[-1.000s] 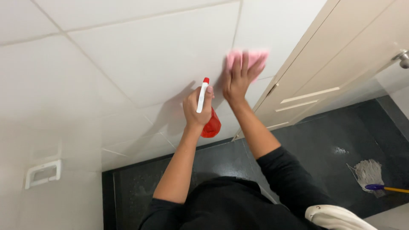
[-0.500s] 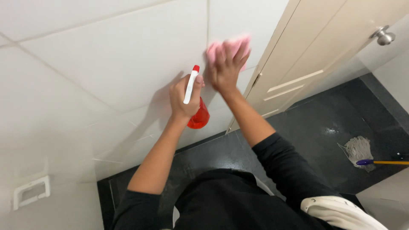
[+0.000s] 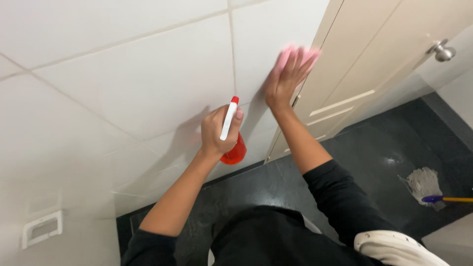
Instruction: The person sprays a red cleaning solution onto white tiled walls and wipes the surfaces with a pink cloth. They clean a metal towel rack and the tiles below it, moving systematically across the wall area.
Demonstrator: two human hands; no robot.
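Note:
My left hand point(image 3: 217, 132) grips a red spray bottle point(image 3: 234, 151) with a white trigger head and red tip, held close to the white tiled wall point(image 3: 143, 83). My right hand point(image 3: 286, 79) lies flat on the wall with fingers spread, pressing a pink cloth point(image 3: 288, 54) against a tile just beside the cream door frame. Both forearms are bare below black sleeves.
A cream door point(image 3: 384, 64) with a metal knob point(image 3: 442, 50) stands to the right. The floor point(image 3: 374, 162) is dark tile; a grey mop head point(image 3: 423, 183) with a blue-and-yellow handle lies at the right. A white wall vent point(image 3: 42, 229) sits low on the left.
My right hand has slid the pink cloth across the wall, to the left and then back up and right beside the door frame. The bottle hand stayed almost still as the view shifted.

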